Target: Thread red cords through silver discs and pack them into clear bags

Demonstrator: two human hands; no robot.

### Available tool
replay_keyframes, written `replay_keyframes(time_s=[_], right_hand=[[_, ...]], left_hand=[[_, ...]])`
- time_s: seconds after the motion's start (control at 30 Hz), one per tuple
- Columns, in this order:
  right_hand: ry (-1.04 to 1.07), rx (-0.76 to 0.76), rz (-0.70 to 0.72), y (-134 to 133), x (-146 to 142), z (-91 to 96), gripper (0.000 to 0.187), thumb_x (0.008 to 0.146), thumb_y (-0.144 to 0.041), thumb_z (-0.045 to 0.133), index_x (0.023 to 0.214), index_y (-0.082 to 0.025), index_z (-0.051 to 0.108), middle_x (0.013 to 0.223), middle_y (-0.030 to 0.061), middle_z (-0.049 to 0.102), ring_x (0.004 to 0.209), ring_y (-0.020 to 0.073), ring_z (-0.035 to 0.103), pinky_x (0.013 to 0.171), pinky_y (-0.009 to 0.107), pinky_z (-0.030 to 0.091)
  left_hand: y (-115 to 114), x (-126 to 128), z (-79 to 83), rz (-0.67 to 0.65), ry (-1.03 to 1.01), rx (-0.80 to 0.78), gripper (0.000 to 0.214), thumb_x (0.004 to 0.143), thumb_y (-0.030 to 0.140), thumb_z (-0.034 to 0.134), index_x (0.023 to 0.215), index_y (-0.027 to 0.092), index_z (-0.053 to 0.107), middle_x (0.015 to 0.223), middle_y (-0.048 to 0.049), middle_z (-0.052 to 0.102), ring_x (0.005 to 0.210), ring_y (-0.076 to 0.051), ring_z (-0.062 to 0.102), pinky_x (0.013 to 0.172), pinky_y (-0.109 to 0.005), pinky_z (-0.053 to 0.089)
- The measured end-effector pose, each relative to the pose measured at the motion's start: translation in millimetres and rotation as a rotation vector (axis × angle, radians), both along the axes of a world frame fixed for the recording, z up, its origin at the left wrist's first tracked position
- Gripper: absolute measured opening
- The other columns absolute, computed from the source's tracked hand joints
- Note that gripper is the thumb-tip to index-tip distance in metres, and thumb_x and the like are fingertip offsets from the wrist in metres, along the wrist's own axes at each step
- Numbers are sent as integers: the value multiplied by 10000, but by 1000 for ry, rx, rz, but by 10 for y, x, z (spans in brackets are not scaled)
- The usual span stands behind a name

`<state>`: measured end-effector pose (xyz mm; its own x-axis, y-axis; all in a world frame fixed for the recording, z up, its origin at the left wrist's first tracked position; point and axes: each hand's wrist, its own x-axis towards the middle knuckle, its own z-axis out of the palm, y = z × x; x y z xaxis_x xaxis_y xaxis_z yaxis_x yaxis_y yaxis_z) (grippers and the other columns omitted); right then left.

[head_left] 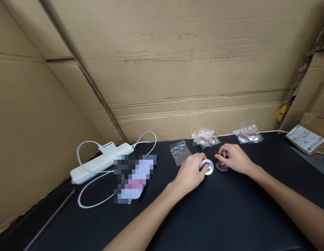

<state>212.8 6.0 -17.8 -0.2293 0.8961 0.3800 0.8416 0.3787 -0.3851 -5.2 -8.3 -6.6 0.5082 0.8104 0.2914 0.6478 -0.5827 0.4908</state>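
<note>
My left hand (192, 171) is closed on a shiny silver disc (209, 168), thumb over its face and fingers behind the edge. Close to its right, my right hand (233, 158) pinches a small red piece (216, 153) between thumb and fingertips; what kind it is I cannot make out. Under those fingers lies a second round metal disc (222, 166), darker and partly covered by the hand. A flat transparent plastic bag (179, 152) rests on the black tabletop just beyond my left hand.
Transparent bags of silver discs with red pieces (206, 138) (247, 135) lie along the cardboard wall (162, 69). To the left are a white power strip (101, 164) with looping cables and a blurred-out phone (137, 179). A labelled cardboard package (308, 136) sits at right.
</note>
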Motion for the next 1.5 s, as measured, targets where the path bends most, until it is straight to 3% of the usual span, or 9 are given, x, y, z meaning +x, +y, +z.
replay_keyframes(time_s=[0.1, 0.27, 0.4, 0.47, 0.57, 0.67, 0.77, 0.9, 1.5], right_hand=[[-17, -48, -71, -12, -80, -61, 180, 836, -335, 633, 709, -208, 617, 680, -5, 615, 600, 144, 543, 524, 249, 321], [28, -62, -41, 8, -66, -78, 123, 857, -223, 571, 735, -209, 587, 753, 16, 638, 655, 156, 574, 576, 257, 366], [160, 27, 10, 39, -52, -68, 150, 903, -218, 497, 757, -203, 528, 788, 36, 628, 694, 170, 589, 641, 282, 420], [303, -6, 60, 29, -87, -53, 135, 921, -232, 472, 798, -203, 519, 745, 26, 623, 651, 163, 594, 622, 280, 442], [551, -127, 166, -29, -176, -17, 81, 913, -250, 497, 866, -196, 534, 719, 11, 627, 579, 141, 598, 569, 260, 479], [625, -124, 237, -108, -263, 30, 94, 881, -237, 564, 951, -190, 606, 769, 19, 660, 645, 148, 632, 627, 270, 518], [539, -31, 247, -176, -317, 74, 106, 865, -228, 608, 919, -202, 695, 826, 36, 691, 748, 172, 651, 700, 296, 527], [464, 21, 250, -227, -353, 109, 129, 862, -220, 620, 915, -217, 737, 849, 45, 702, 730, 176, 650, 661, 296, 531], [260, 115, 249, -220, -321, 40, 135, 912, -163, 527, 912, -196, 658, 815, 31, 629, 697, 155, 595, 654, 276, 477]], left_hand=[[6, 11, -1, 15, -54, 6, 67, 853, 194, 520, 827, 196, 581, 760, -16, 608, 701, -177, 563, 601, -280, 383], [38, 20, -9, 41, -211, -98, 81, 859, 207, 526, 791, 195, 569, 644, 11, 581, 599, -145, 555, 554, -260, 398], [69, 39, -24, 69, -487, -409, 74, 856, 253, 554, 825, 192, 527, 689, -5, 610, 547, -154, 613, 425, -223, 413], [70, 55, -7, 61, -658, -584, 118, 842, 260, 591, 820, 182, 505, 732, -32, 630, 559, -175, 647, 402, -234, 453], [55, 67, 45, 58, -839, -779, 129, 830, 221, 626, 809, 154, 517, 768, -80, 667, 632, -202, 691, 512, -288, 553], [47, 57, 79, 64, -954, -903, 87, 849, 194, 611, 828, 131, 556, 814, -119, 700, 716, -225, 717, 657, -336, 594], [56, 47, 69, 36, -1051, -932, 89, 871, 209, 589, 847, 123, 585, 855, -130, 712, 743, -232, 722, 750, -383, 596], [68, 50, 41, -17, -1103, -932, 69, 864, 191, 588, 841, 127, 603, 838, -108, 712, 746, -221, 717, 807, -416, 586], [7, 83, 52, -81, -1072, -887, 159, 841, 269, 676, 829, 132, 597, 793, -62, 686, 767, -196, 705, 861, -445, 571]])
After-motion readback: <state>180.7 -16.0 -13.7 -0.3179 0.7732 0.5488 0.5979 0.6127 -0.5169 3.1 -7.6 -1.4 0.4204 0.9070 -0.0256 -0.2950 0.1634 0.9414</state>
